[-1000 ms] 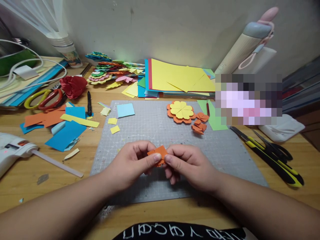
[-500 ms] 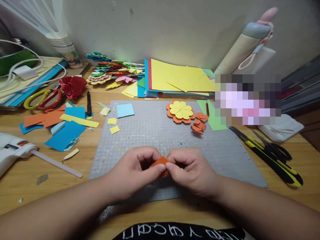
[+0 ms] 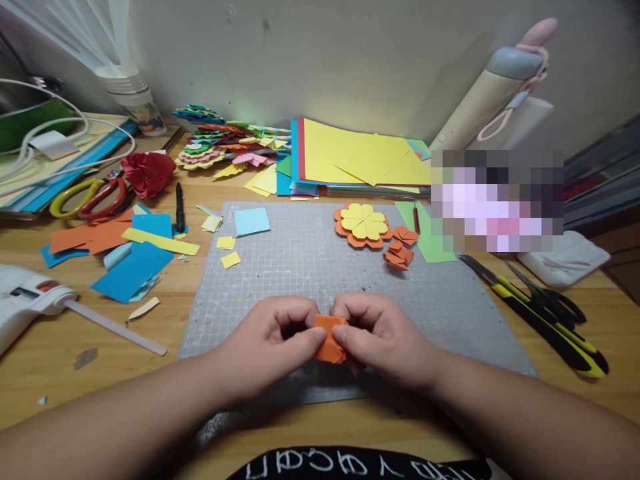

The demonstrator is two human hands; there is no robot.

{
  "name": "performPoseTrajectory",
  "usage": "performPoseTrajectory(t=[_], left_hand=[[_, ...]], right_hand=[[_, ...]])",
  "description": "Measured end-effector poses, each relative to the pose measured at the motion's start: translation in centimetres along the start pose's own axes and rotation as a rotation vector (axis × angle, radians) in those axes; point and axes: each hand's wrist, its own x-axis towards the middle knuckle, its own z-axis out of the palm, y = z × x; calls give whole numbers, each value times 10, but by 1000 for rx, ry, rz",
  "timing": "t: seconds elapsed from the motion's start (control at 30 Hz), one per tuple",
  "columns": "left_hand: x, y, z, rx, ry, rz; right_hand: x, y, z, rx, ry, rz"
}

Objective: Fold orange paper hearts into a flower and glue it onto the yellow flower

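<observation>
Orange paper (image 3: 329,349): turned since the earlier frame, straight edge now uppermost, above the cutting mat (image 3: 285,270)
Left hand (image 3: 274,337): fingers pinch its left side
Right hand (image 3: 383,337): fingers pinch its right

I can't see the orange paper (image 3: 327,350) beneath both thumbs (image 3: 353,340). My view's left edge crops the glue gun (image 3: 35,297).

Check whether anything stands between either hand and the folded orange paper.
Nothing visible does: the left hand and right hand both grip the folded orange paper directly, thumbs on it. The layered paper flower lies farther back on the cutting mat, apart from both hands.
</observation>
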Motion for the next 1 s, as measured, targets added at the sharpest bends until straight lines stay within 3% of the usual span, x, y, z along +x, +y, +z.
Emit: performPoseTrajectory(t=[0.33, 0.67, 1.0], left_hand=[[-2, 0, 1, 1, 38, 32], [-2, 2, 2, 164, -29, 91], [-2, 3, 3, 239, 19, 80]], right_hand=[[0, -2, 0, 32, 4, 49], [1, -1, 1, -90, -188, 92], [1, 7, 8, -89, -129, -24]])
